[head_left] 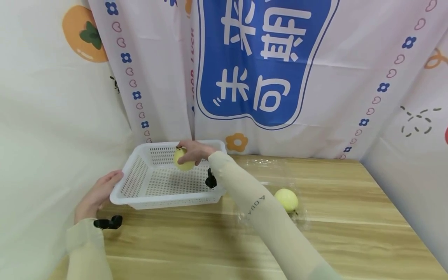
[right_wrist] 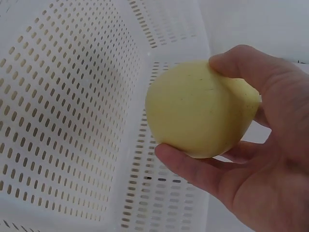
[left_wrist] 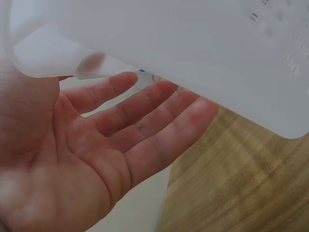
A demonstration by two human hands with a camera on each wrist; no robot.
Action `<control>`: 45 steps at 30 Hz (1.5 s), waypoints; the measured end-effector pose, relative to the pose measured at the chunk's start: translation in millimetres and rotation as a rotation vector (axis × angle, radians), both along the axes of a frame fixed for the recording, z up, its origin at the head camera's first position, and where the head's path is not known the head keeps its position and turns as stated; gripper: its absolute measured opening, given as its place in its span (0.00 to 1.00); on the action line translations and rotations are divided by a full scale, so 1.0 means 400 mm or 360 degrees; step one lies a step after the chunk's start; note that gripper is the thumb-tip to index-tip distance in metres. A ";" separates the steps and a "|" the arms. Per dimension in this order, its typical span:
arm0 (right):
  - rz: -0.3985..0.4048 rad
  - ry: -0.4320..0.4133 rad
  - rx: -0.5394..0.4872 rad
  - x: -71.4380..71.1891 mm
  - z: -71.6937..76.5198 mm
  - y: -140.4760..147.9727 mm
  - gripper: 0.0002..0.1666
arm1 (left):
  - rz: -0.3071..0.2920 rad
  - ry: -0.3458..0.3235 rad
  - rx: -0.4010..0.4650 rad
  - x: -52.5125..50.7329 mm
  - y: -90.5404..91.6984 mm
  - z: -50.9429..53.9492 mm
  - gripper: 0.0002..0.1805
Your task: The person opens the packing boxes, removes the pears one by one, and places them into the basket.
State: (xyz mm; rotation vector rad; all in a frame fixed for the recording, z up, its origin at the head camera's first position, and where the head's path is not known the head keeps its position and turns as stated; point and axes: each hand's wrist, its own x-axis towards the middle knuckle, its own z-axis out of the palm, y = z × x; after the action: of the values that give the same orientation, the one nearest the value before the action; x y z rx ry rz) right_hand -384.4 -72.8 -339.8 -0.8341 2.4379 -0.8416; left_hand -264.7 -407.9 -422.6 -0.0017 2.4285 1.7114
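A pale yellow, round pear (head_left: 181, 159) with a short dark stem is gripped by my right hand (head_left: 196, 151) above the white plastic basket (head_left: 175, 199). In the right wrist view, the thumb and fingers of the right hand (right_wrist: 270, 125) curl round the pear (right_wrist: 193, 111), with the slotted basket floor and wall behind it. My left hand (head_left: 99, 194) holds the basket's left rim. Seen from the left wrist, the left hand (left_wrist: 120, 130) has its thumb behind the rim, and its fingertips are partly hidden by the basket (left_wrist: 169, 43).
A second pale yellow pear (head_left: 287, 200) sits in a clear plastic tray (head_left: 260, 171) right of the basket, partly behind my right sleeve. Printed cloth (head_left: 168, 77) hangs behind the wooden table (head_left: 350, 217), with more cloth at both sides.
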 end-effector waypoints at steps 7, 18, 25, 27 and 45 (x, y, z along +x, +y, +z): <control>0.0032 0.0039 0.0056 -0.014 -0.044 -0.054 0.39 | 0.0075 0.0001 -0.0019 0.027 -0.015 0.000 0.44; 0.0046 0.0078 0.0252 0.004 -0.091 -0.081 0.36 | 0.0048 -0.0055 0.0055 0.048 -0.030 -0.012 0.44; -0.0032 -0.0035 0.0307 -0.008 -0.095 -0.077 0.38 | 0.0051 -0.0051 -0.0091 0.035 -0.029 -0.017 0.45; -0.0054 -0.0059 0.0321 -0.010 -0.098 -0.075 0.37 | 0.0044 -0.0053 -0.0098 0.032 -0.027 -0.019 0.45; 0.0082 0.0328 0.0470 -0.014 -0.022 -0.030 0.20 | -0.0004 -0.0004 0.0041 -0.003 0.008 -0.003 0.42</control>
State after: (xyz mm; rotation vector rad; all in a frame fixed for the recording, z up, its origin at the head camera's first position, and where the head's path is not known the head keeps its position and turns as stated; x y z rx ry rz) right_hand -389.9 -84.9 -348.6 -0.9021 2.6192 -0.3777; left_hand -265.9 -404.8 -423.9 0.0023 2.4035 1.7400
